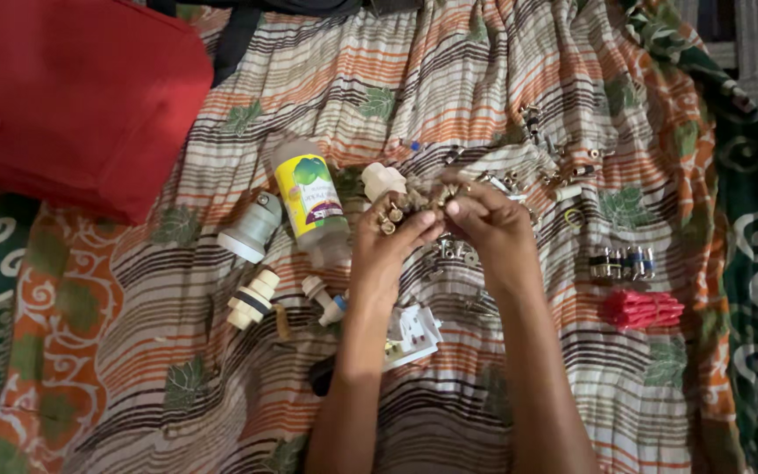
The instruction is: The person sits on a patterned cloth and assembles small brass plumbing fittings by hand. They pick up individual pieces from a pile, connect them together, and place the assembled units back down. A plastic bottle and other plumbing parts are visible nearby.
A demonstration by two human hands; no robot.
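Note:
Both my hands meet over the middle of a striped cloth (449,79). My left hand (388,241) cups a bunch of small brass and metal fittings (396,211). My right hand (489,224) pinches one of those small metal pieces with thumb and fingers, just above the bunch. More loose metal parts (454,252) lie on the cloth right under the hands.
A plastic bottle with a yellow label (311,200) lies left of the hands, beside a grey lamp holder (252,226) and cream plastic fittings (253,298). A white switch plate (414,333) lies below. Red plugs (644,309) and metal connectors (622,262) sit right; a red bag (72,96) top left.

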